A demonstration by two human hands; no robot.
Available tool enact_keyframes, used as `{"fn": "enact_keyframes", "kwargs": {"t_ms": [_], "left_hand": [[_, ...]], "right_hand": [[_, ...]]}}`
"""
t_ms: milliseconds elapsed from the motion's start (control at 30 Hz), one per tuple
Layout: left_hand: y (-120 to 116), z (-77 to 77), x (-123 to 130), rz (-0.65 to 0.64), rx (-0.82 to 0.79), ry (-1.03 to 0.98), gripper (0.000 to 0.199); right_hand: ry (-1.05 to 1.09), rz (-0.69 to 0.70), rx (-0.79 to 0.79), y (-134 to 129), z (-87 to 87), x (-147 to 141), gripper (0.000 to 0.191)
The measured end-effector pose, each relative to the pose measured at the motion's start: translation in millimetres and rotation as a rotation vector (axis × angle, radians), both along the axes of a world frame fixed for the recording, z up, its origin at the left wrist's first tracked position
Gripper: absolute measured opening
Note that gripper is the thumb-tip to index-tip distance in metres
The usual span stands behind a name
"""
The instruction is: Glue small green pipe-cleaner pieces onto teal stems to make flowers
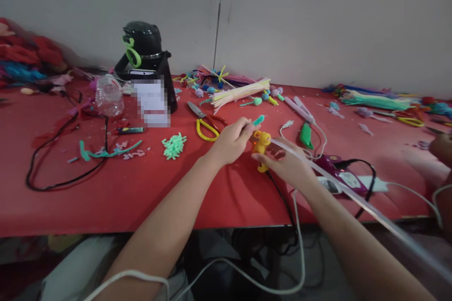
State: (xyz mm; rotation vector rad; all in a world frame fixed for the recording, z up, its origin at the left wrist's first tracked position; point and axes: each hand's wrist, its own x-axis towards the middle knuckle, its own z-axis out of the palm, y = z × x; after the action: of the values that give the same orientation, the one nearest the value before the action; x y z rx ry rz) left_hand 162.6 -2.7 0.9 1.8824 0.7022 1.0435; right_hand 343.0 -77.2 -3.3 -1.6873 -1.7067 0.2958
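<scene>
**Prob. gluing: teal piece (259, 120) near 12 o'clock of glue gun (260, 149)**

Pinching teal piece btwn thumb & fingers of L hand (231, 140), approx 2 o'clock from knuckles. Gripping glue gun w/ R hand (292, 165), thumb on near side; can't tell re trigger, nor whether touching piece w/ nozzle. Next move prob. calls for steady L pinch plus slight R wrist tilt, to dab w/o smearing. Angled in from 7 o'clock w/ L forearm (173, 221), from 4 w/ R forearm (356, 240), beside clear glue stick (370, 211). On red surface (158, 202): pale-green pile (173, 146), 9 o'clock of L hand.
</scene>
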Motion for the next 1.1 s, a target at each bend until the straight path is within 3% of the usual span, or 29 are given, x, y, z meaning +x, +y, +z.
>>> {"fn": "enact_keyframes", "kwargs": {"t_ms": [67, 200, 300, 400, 533, 700, 900, 1100], "left_hand": [[0.3, -0.2, -1.8, 0.011, 0.001, -0.037, 0.031], [1.3, 0.8, -13.1, 0.122, 0.021, -0.118, 0.034], [-1.8, 0.3, -29.7, 0.264, 0.046, -0.155, 0.036], [-12.1, -3.6, -51.3, 0.361, 0.041, -0.126, 0.036], [-34.5, -10.1, -78.7, 0.34, -0.011, 0.081, 0.036], [-52.8, -10.8, -93.8, 0.298, -0.053, 0.273, 0.036], [-49.7, -8.9, -89.7, 0.305, -0.058, 0.332, 0.035], [-45.9, -7.6, -86.7, 0.343, -0.042, 0.406, 0.034]], "right_hand": [[0.067, 0.079, -0.111, 1.8, -7.0, -2.5, 0.035], [0.26, 0.132, -0.116, 10.1, -14.6, -8.0, 0.026], [0.385, 0.145, -0.143, 16.9, -15.7, -7.2, 0.029], [0.363, 0.104, -0.23, 19.3, -13.6, -3.5, 0.038], [0.358, 0.105, -0.365, 16.9, -9.9, -1.9, 0.048], [0.438, 0.106, -0.38, 14.7, -9.5, -0.9, 0.042], [0.663, 0.23, -0.353, 11.7, -10.3, 5.0, 0.041], [0.69, 0.284, -0.32, 9.5, -16.1, 2.8, 0.044]]}}
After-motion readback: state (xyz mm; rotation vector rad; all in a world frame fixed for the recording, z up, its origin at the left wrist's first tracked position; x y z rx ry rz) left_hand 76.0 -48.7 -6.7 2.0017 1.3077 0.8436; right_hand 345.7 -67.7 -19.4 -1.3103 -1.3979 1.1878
